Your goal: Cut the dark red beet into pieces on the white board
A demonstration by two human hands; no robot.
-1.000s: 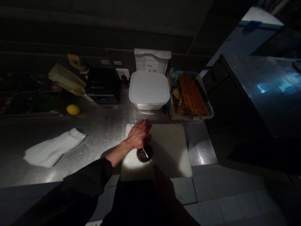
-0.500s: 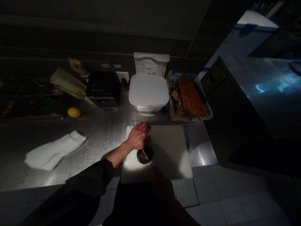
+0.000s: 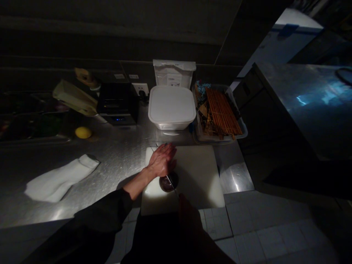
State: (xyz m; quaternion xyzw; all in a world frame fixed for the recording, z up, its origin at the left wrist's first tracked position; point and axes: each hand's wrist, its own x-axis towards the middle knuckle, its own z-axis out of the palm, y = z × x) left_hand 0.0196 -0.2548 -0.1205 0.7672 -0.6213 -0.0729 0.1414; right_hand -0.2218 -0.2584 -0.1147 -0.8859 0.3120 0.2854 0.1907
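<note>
A: Fingers [image 3: 168, 150] of left hand [image 3: 161, 164]?
B: Stretched flat, gripping nothing, palm atop dark round item [image 3: 168, 182] on cutting board [image 3: 199, 172].
A: Right hand [image 3: 188, 216]?
B: Shadowed, wrapped on knife [image 3: 172, 185], blade across item.

Entry: parts obscured or illegible about the cutting board [image 3: 198, 172]

We could not make out the right hand [image 3: 189, 218], lost in shadow, nor its grip on the knife [image 3: 172, 184]. The left hand [image 3: 162, 161] covered the far part of a dark round item [image 3: 168, 182], which we could not identify. The print on the white bag [image 3: 174, 75] was too small to read.
</note>
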